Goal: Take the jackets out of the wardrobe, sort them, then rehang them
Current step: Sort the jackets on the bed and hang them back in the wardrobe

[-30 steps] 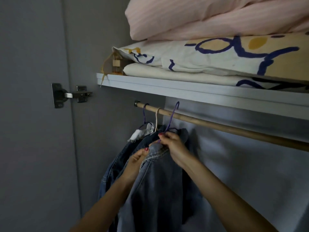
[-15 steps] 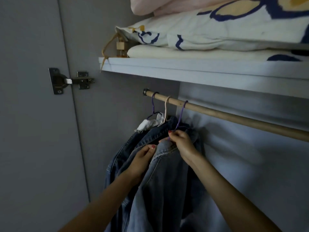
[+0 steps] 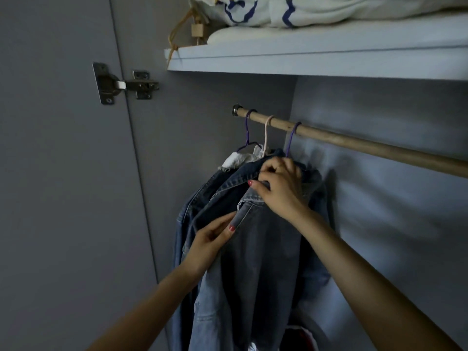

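The pale denim jacket (image 3: 255, 254) hangs from a purple hanger (image 3: 291, 139) on the wooden rail (image 3: 367, 145), right under your hands, with a darker denim jacket (image 3: 222, 196) just to its left. Around you is a grey wardrobe: its door (image 3: 58, 173) carries a metal hinge (image 3: 121, 83), and a shelf (image 3: 304, 60) above the rail holds folded bedding (image 3: 304, 8). Your right hand (image 3: 281, 188) curls over the pale jacket's collar, fingers bent around the cloth. Your left hand (image 3: 210, 243) pinches the front edge lower down, thumb against fingers.
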